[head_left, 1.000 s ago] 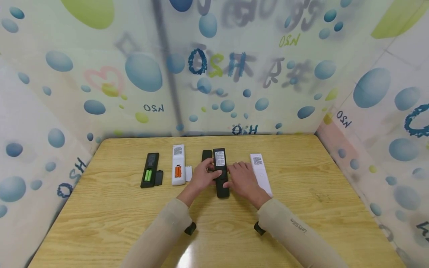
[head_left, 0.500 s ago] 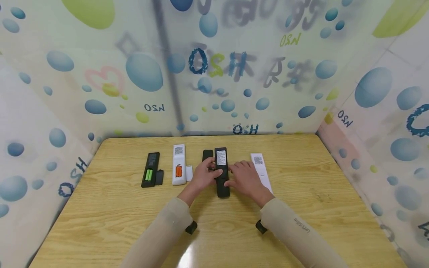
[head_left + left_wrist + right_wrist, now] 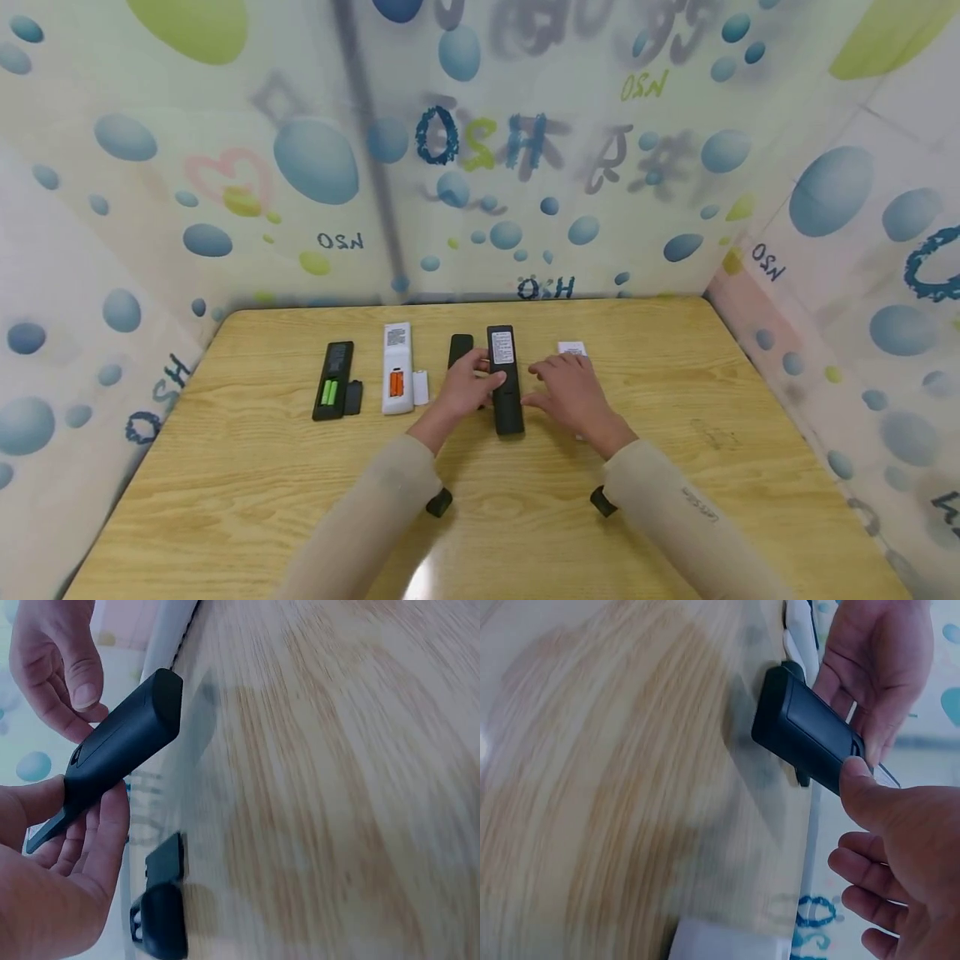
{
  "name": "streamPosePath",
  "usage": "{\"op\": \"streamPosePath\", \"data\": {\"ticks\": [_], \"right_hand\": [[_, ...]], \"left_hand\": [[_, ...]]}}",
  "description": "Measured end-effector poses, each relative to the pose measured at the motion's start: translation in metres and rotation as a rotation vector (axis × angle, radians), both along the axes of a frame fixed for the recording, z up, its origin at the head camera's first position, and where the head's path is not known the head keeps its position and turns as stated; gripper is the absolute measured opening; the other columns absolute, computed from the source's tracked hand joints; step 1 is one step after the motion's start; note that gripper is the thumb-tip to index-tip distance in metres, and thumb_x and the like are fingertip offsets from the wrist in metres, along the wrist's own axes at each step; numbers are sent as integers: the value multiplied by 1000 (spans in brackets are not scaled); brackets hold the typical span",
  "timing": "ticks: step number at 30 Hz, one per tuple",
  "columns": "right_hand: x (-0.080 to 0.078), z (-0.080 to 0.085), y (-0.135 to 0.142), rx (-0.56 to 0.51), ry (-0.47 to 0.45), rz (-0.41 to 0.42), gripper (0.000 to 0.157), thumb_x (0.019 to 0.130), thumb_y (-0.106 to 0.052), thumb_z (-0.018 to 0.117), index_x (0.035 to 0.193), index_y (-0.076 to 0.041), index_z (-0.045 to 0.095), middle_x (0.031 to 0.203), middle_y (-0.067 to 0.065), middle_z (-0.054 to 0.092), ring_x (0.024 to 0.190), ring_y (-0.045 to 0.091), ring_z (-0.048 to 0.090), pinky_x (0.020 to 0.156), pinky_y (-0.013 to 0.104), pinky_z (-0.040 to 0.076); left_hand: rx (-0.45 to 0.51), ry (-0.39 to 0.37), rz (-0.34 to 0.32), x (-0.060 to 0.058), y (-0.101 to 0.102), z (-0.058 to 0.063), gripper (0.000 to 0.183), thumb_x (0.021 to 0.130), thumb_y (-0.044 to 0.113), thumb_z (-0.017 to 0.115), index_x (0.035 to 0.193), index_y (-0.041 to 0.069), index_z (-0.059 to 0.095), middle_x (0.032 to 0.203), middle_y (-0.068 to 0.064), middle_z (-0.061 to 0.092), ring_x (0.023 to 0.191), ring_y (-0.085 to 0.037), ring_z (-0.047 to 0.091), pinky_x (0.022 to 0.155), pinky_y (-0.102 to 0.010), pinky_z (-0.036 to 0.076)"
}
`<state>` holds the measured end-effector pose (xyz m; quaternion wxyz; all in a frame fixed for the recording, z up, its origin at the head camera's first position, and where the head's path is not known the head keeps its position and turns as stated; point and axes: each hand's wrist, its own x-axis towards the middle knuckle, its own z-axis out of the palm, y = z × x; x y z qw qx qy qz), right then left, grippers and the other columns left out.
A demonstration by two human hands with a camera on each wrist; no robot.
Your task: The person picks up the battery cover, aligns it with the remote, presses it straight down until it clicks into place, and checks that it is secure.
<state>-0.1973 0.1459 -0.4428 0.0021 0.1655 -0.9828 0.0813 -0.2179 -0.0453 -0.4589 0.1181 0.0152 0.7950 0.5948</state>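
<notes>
A black remote control [image 3: 508, 408], back side up with a white label at its far end, is gripped by my left hand [image 3: 467, 387], thumb on top and fingers beneath. The left wrist view shows this remote [image 3: 124, 735] tilted and raised off the table, its battery cover in place. My right hand [image 3: 576, 392] hovers just right of it, fingers bent loosely and holding nothing. In the right wrist view, the right thumb [image 3: 870, 795] lies close to the cover's edge; contact is unclear. Another black remote [image 3: 460, 346] is partly hidden behind my left hand. A white remote [image 3: 572, 346] lies mostly beneath my right hand.
To the left on the wooden table [image 3: 225, 483] lie a black remote [image 3: 338, 360] with green batteries and its loose cover [image 3: 353, 398], and a white remote [image 3: 397, 354] with orange batteries beside its white cover [image 3: 421, 388]. A patterned wall [image 3: 480, 208] stands behind.
Both hands have shifted slightly right, the left carrying the black remote. The right hand has drawn away from the remote's side and now covers more of the white remote.
</notes>
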Motion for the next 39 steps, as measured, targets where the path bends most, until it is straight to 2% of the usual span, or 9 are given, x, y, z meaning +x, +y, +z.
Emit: {"op": "streamPosePath", "data": {"ticks": [6,15,24,30,34,39], "right_hand": [[1,2,19,-18,27,-26,48,88,-49,67,123,-16,63,111,2,68,116,28,53,104,50,36],[2,7,41,-33,53,-46,48,87,-47,69,121,-13,64,109,3,68,113,29,54,102,52,37],[3,6,52,-15,40,-60,46,88,-46,68,122,-14,64,106,3,68,110,29,54,101,52,38],[4,4,52,-19,20,-69,46,89,-46,68,122,-14,64,107,3,68,110,28,53,99,51,38],[3,2,52,-13,2,-77,47,89,-47,67,122,-14,64,108,3,68,109,27,52,100,51,37],[3,0,53,-3,-12,-72,47,90,-48,66,122,-14,64,110,3,67,112,28,53,105,53,35]], "left_hand": [[-47,-36,3,-4,19,-7,45,94,17,66,135,7,52,119,-17,59,83,-21,65,71,-37,60],[-97,-65,2,-11,42,-12,43,94,17,66,133,4,55,112,-14,60,82,-19,63,65,-30,57],[-66,-132,44,-14,57,-12,42,93,15,67,133,5,56,109,-13,61,84,-18,62,65,-29,57],[-125,-167,52,-16,59,-16,46,92,18,69,134,4,56,113,-12,62,86,-18,64,65,-28,57],[-185,-157,44,-19,60,-21,48,90,21,71,134,6,57,109,-11,65,79,-17,66,61,-27,57],[-259,-96,38,-16,60,-20,44,90,24,71,128,6,60,101,-9,66,72,-16,65,57,-27,56]]}}
